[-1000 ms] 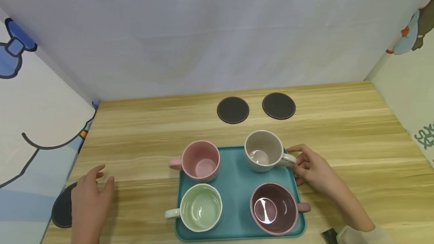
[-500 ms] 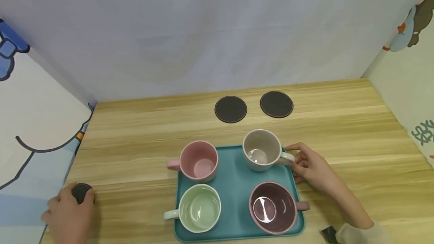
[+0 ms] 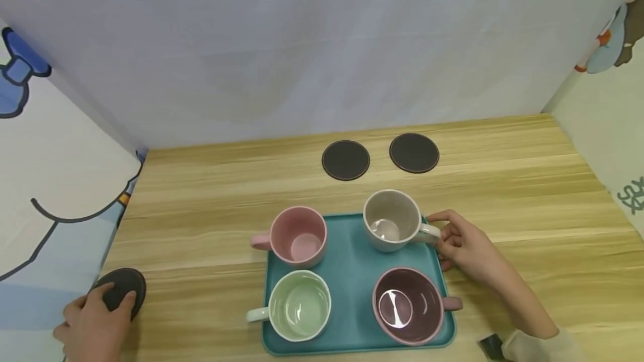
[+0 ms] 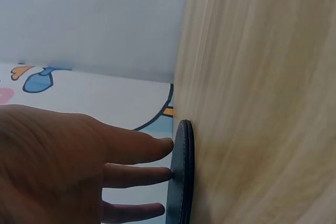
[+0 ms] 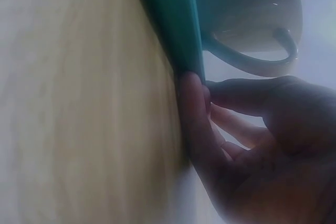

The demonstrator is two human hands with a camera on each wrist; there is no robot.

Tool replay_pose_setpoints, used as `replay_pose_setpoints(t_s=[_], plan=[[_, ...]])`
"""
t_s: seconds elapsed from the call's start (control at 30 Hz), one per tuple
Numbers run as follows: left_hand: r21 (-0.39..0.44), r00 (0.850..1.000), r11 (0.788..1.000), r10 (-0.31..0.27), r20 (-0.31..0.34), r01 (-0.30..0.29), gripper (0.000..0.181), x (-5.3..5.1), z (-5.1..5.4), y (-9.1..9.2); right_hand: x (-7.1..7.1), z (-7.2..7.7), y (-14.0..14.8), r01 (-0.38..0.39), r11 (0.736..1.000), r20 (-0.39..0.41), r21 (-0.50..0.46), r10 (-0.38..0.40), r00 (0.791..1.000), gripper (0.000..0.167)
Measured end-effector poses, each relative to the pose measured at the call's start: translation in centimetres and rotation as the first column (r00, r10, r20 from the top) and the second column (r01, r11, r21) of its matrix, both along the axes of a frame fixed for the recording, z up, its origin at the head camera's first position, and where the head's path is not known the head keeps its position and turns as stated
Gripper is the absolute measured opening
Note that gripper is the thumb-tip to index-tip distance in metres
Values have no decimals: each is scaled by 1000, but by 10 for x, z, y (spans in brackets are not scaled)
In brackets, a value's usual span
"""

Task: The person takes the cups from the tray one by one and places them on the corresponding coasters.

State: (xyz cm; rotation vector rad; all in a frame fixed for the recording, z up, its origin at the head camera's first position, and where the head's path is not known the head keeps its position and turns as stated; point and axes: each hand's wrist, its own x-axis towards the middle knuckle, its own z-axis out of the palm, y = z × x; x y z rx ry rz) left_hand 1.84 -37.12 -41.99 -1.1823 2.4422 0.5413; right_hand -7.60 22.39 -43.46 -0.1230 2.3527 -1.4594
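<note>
In the head view my left hand [image 3: 93, 323] is over a round black coaster [image 3: 127, 289] at the table's left edge. The left wrist view shows nearly straight fingers [image 4: 139, 150] touching the top of the coaster [image 4: 181, 177], which looks layered at its rim. My right hand [image 3: 470, 250] pinches the right rim of a teal tray [image 3: 352, 295]; the right wrist view shows the tray edge [image 5: 178, 30] between the digits. On the tray stand a pink mug [image 3: 298, 236], a pale green mug [image 3: 300, 306], a greyish-white mug [image 3: 391, 220] and a mauve mug [image 3: 408, 306].
Two more black coasters [image 3: 345, 160] lie side by side at the back of the wooden table [image 3: 201, 211]. A pale curtain [image 3: 322, 55] rises behind. Printed panels flank both sides. A small dark object [image 3: 490, 346] sits by the right sleeve [image 3: 540, 348].
My left hand has come down and left onto the coaster, which now lies farther right and slightly farther back. The right hand and tray stay in place.
</note>
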Motion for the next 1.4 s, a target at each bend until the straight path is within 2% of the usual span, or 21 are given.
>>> replay_pose_setpoints(t_s=[0.4,0.57,0.67,0.87,1.07,1.27,1.33,1.4], plan=[[-12,1000,1000,12,3,-12,64,0,1,4,0,-2,1,-5,1000,-14,-13,5,1000,51],[-10,1000,1000,-12,-17,12,65,2,-2,-4,0,-3,2,-4,1000,-25,-19,3,1000,50],[-8,999,999,-45,-22,45,72,4,-7,-10,0,-2,1,0,1000,-22,-14,0,1000,49],[25,996,996,-86,-21,87,96,12,-14,-20,1,-1,1,-3,1000,-16,-23,3,1000,48],[23,994,994,-101,-40,102,100,16,-16,-21,0,-1,1,0,1000,-5,-23,0,1000,48],[3,978,981,-193,-83,193,101,9,-16,-21,2,-3,1,0,1000,-19,-8,0,1000,51],[5,965,970,-243,-94,245,101,5,-14,-23,2,-3,1,-1,1000,-20,-5,1,1000,51],[15,945,950,-309,-110,312,101,0,-12,-24,3,-2,1,2,1000,-22,4,-2,1000,50]])
